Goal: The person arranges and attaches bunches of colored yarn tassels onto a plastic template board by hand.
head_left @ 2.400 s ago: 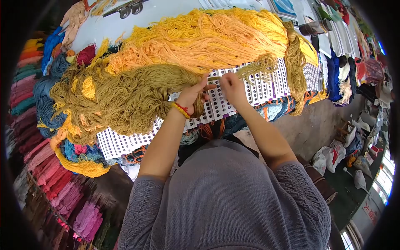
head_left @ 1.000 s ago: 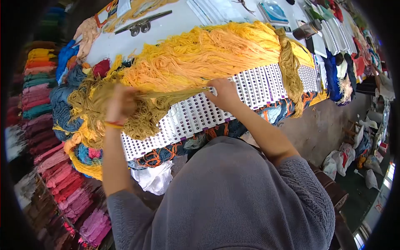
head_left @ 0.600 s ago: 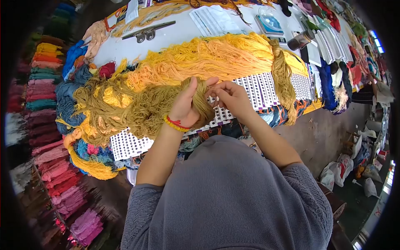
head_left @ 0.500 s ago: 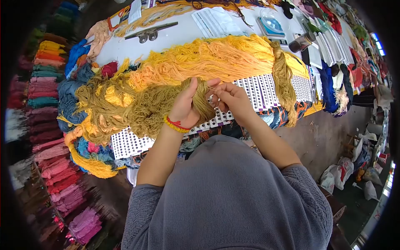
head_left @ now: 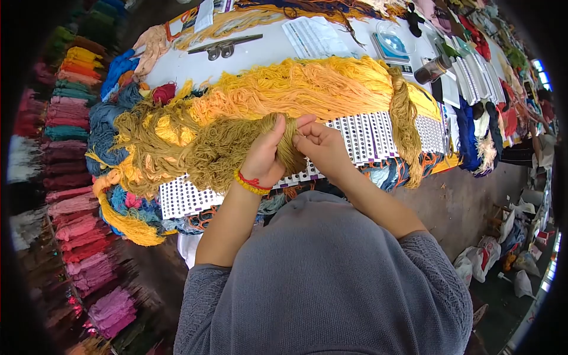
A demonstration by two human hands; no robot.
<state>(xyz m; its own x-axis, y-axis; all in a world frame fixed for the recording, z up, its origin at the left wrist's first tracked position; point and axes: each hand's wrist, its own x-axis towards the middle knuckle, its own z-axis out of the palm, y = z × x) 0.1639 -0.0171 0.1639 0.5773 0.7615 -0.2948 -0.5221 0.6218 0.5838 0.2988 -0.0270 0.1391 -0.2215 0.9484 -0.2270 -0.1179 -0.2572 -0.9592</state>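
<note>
Olive-green yarn lies in a loose mass across the yellow and peach yarn. My left hand, with red and yellow bands at its wrist, is wrapped round the right end of the olive yarn. Close against that end, my right hand has its thumb and fingers pinched at the yarn's edge; any single strand between them is too small to make out. White cards with rows of dark holes show beside and beneath the hands. A second olive hank hangs over the yellow yarn to the right.
At the table's back lie a dark metal clip bar, a printed sheet, a blue scale and a dark jar. Coloured yarn bundles line the left. Plastic bags sit on the floor at right.
My right hand has moved closer in against the olive yarn and its fingers are curled more. The camera view has shifted slightly.
</note>
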